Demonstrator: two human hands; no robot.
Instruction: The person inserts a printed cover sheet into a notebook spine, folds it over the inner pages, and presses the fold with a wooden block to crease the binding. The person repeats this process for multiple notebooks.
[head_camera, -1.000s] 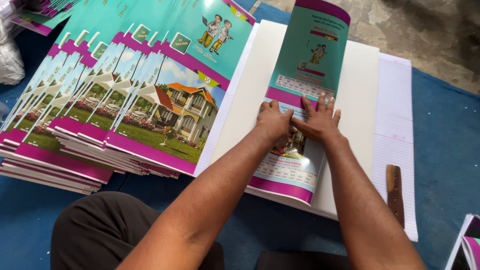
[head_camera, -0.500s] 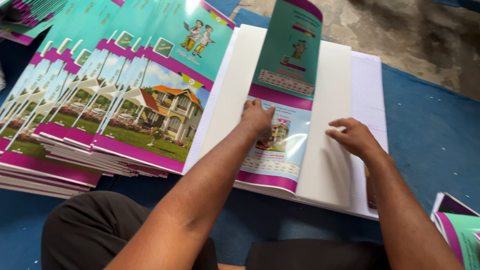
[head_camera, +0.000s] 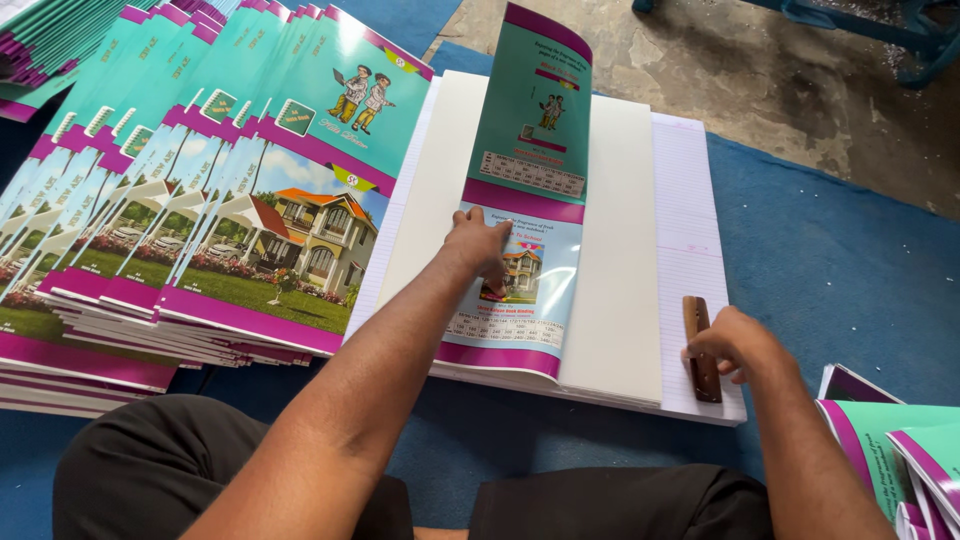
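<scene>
My left hand (head_camera: 482, 243) presses flat on a folded teal and purple notebook cover (head_camera: 528, 200), which lies on a stack of white paper sheets (head_camera: 620, 250). The cover's far half stands up, bent along the fold. My right hand (head_camera: 738, 345) has reached to the right and its fingers touch a small brown wooden stick (head_camera: 699, 340) lying on the ruled sheet (head_camera: 690, 200) at the stack's right edge. Whether the fingers have closed round the stick is not clear.
A fanned pile of printed covers (head_camera: 200, 230) with a house picture fills the left. More folded covers (head_camera: 890, 440) lie at the lower right. Blue mat (head_camera: 830, 260) underlies everything; bare concrete floor (head_camera: 760, 80) lies beyond. My dark-trousered knees (head_camera: 180, 470) are at the bottom.
Both hands were pressing the cover together. My right hand then left it and moved right to the wooden stick, while my left hand stayed on the cover.
</scene>
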